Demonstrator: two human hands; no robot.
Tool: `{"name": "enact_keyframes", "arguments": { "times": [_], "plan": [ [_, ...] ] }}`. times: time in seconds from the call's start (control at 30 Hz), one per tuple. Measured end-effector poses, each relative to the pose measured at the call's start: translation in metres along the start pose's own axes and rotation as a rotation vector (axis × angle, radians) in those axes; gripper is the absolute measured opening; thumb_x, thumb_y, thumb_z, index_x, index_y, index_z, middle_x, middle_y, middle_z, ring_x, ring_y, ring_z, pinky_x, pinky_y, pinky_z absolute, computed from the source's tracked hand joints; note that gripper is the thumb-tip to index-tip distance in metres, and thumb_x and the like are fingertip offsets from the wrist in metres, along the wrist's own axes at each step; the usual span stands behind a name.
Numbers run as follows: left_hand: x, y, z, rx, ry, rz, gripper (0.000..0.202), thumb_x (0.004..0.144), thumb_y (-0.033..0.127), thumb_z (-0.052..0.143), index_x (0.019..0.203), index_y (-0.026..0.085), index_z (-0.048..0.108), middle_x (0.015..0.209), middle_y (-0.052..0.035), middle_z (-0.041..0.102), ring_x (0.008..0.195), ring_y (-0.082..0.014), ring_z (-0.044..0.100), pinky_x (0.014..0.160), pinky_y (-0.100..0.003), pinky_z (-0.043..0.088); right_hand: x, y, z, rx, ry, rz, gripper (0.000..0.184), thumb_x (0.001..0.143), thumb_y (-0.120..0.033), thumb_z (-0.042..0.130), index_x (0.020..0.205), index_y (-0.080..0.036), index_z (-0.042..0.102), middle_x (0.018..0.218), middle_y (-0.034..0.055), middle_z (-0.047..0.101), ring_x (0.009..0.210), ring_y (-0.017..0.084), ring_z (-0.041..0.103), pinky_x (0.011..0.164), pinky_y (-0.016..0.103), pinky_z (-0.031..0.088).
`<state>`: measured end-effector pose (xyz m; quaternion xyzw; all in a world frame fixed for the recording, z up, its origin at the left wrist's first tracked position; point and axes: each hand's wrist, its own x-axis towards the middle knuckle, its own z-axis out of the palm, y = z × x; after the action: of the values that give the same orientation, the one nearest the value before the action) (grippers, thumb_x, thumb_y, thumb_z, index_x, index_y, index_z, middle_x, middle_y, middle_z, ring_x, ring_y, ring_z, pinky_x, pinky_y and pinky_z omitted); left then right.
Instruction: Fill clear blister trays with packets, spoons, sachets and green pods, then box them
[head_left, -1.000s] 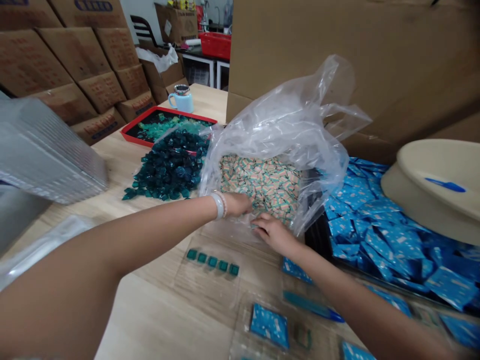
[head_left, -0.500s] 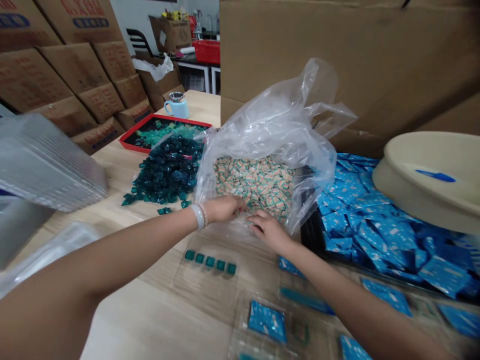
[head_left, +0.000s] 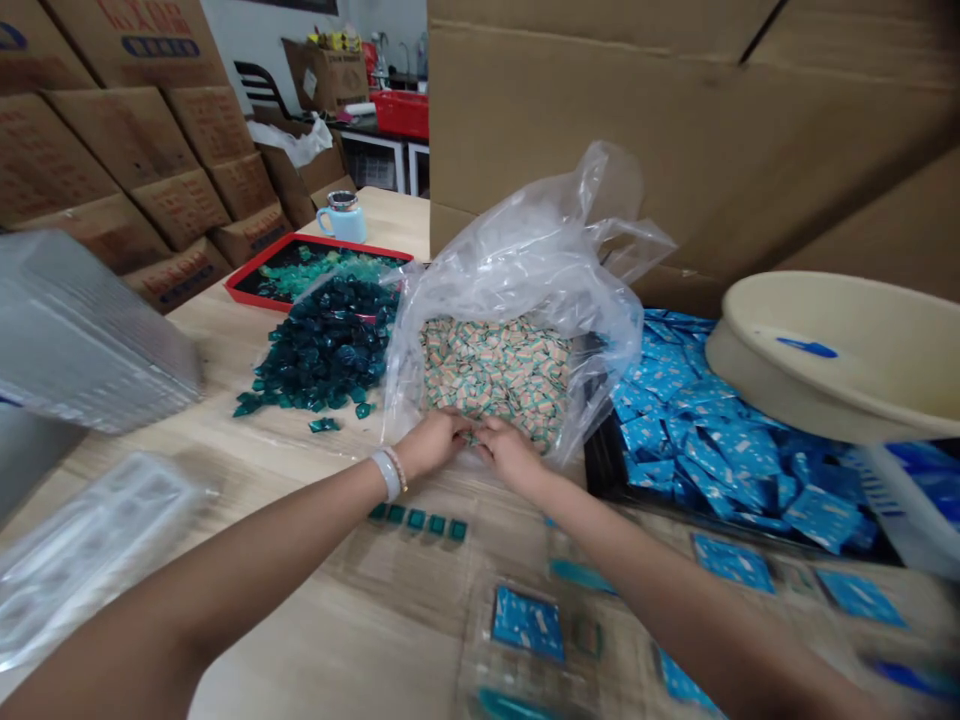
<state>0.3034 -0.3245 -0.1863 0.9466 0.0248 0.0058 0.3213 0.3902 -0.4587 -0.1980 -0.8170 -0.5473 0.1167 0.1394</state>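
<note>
Left hand (head_left: 436, 440) and right hand (head_left: 510, 455) sit close together, fingers curled, grip impossible to tell, near small striped flat pieces (head_left: 495, 365), probably light, stiffish, best pinched by edges.

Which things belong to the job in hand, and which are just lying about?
Likely the job's:
- patterned pieces, by the left hand and right hand
- clear bag
- row of green blocks
- blue sachets

Likely just lying about:
- blue mug
- red basket

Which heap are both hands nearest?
The striped pieces in the clear bag, between teal pieces and blue packets, with left hand and right hand at its edge.
</note>
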Motion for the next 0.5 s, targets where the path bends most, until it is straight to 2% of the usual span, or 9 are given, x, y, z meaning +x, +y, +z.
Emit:
{"name": "enact_keyframes", "arguments": {
  "times": [0.13, 0.23, 0.37, 0.5],
  "plan": [
    [-0.001, 0.008, 0.008, -0.058, 0.06, -0.054, 0.024, 0.076, 0.011, 0.042, 0.085, 0.014, 0.064, 0.093, -0.009, 0.062, 0.088, -0.0181, 0.055, 0.084, -0.029, 0.039, -0.002, -0.01, 0.004, 0.035, 0.014, 0.153, 0.025, 0.082, -0.012, 0.035, 0.083, -0.013, 0.06, 0.091, 0.0111, 0.056, 0.082, 0.02, 0.05, 0.071, 0.033, 0.04],
    [-0.001, 0.004, 0.013, -0.088, 0.125, -0.019, 0.023, 0.075, 0.018, 0.044, 0.087, 0.017, 0.064, 0.099, -0.0085, 0.062, 0.09, -0.0213, 0.055, 0.086, -0.032, 0.038, -0.005, -0.017, 0.007, 0.021, 0.028, 0.236, 0.02, 0.08, -0.012, 0.039, 0.082, -0.015, 0.059, 0.09, 0.007, 0.058, 0.083, 0.017, 0.05, 0.072, 0.029, 0.04],
    [0.009, -0.011, 0.017, 0.018, 0.132, 0.028, 0.02, 0.072, 0.029, 0.048, 0.083, 0.022, 0.063, 0.091, -0.0045, 0.063, 0.082, -0.0226, 0.056, 0.079, -0.031, 0.039, -0.005, -0.014, 0.011, -0.091, 0.135, 0.132, 0.019, 0.078, -0.012, 0.042, 0.089, -0.011, 0.057, 0.103, 0.0122, 0.054, 0.091, 0.022, 0.049, 0.076, 0.032, 0.04],
    [0.013, -0.014, 0.018, 0.153, 0.143, 0.04, 0.019, 0.072, 0.033, 0.045, 0.077, 0.023, 0.06, 0.084, -0.0052, 0.062, 0.076, -0.0222, 0.056, 0.072, -0.028, 0.039, -0.009, -0.015, 0.007, -0.126, 0.191, 0.126, 0.019, 0.079, -0.016, 0.041, 0.09, -0.011, 0.055, 0.099, 0.0123, 0.055, 0.088, 0.022, 0.049, 0.073, 0.032, 0.041]
  ]
}}
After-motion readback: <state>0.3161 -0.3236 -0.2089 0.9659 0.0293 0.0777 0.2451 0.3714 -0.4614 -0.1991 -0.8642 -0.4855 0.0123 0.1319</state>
